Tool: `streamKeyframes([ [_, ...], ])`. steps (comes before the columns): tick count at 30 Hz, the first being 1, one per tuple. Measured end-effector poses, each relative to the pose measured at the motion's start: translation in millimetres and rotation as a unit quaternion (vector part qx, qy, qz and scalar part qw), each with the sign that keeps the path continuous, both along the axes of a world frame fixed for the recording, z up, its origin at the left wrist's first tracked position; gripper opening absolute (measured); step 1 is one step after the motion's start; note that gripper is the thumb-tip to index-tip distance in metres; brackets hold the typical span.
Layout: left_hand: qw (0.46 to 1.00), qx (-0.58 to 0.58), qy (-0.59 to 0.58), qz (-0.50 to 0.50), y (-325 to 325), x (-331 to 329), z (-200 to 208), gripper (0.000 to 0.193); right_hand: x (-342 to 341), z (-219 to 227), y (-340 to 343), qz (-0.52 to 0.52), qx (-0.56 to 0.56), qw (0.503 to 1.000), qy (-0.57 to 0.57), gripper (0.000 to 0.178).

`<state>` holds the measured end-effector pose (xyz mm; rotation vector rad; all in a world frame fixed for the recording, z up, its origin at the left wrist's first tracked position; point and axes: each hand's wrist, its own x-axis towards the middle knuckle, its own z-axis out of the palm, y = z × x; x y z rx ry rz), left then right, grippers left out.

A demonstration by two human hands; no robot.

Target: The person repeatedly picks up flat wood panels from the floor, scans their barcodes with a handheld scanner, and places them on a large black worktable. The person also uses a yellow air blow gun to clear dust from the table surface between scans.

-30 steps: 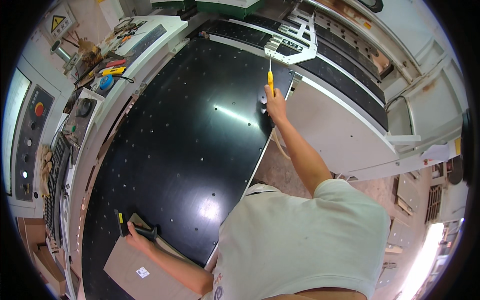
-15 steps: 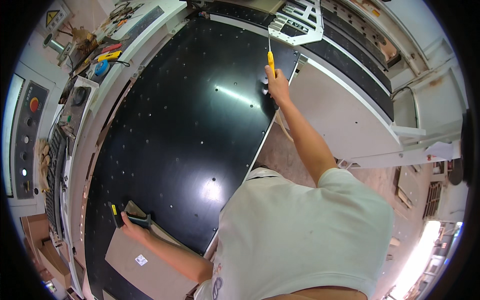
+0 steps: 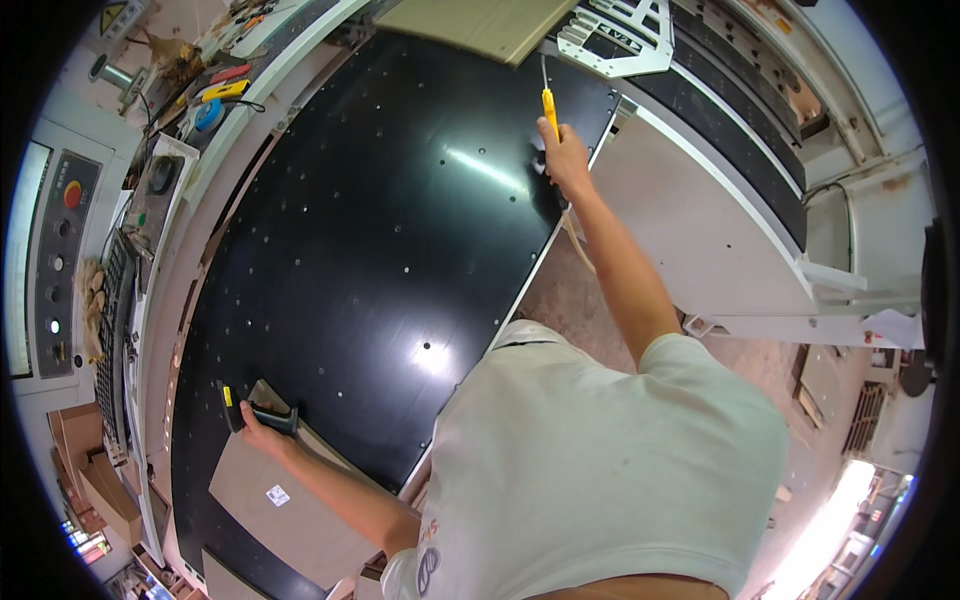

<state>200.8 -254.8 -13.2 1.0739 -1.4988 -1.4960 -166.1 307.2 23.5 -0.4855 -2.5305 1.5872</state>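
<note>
My left hand [image 3: 262,432] is closed around a dark handheld barcode scanner [image 3: 277,418] with a yellow label on its head. It is above a brown flat board [image 3: 310,520] that bears a small white printed sticker [image 3: 277,495]. At the far right of the black work table [image 3: 350,250], my right hand [image 3: 567,162] grips a yellow air blow gun [image 3: 550,108]. Its thin metal nozzle points away from me, toward a brown panel [image 3: 470,25] at the far edge. A tan hose [image 3: 578,242] hangs below that hand.
A white slotted metal frame [image 3: 620,38] stands beside the far panel. To the left are a control panel with a red button [image 3: 72,194], a keyboard [image 3: 110,340] and a bench with tools and blue tape [image 3: 208,116]. A pale table surface [image 3: 690,215] lies to the right.
A brown panel has come further into view at the far edge of the black table. The view has shifted slightly. Both hands keep hold of the scanner and the blow gun.
</note>
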Motion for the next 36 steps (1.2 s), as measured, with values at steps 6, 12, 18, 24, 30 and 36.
streamKeyframes([
  [6, 1.000, 0.019, -0.007, 0.011, 2, -6, 8, 0.038, -7, -4, 21, -0.009, 0.033, 0.999, 0.027, 0.054],
  [12, 0.987, 0.122, 0.070, 0.076, -22, 32, -3, 0.035, -1, -24, 83, -0.107, -0.003, 0.990, 0.094, 0.046],
  [18, 0.988, 0.091, 0.051, 0.115, 31, 82, 26, 0.033, 32, -166, 93, -0.114, -0.274, 0.953, 0.068, 0.038],
  [24, 0.969, 0.046, -0.125, 0.209, 129, 195, 72, 0.038, 12, -222, 151, 0.034, 0.096, 0.989, -0.106, 0.038],
  [30, 0.900, 0.148, -0.284, 0.296, 261, 256, 85, 0.044, -103, 20, 20, 0.139, 0.172, 0.925, 0.308, 0.037],
  [36, 0.912, 0.265, -0.082, 0.301, 267, 224, 42, 0.045, -132, -19, -233, 0.532, 0.249, 0.712, 0.384, 0.060],
])
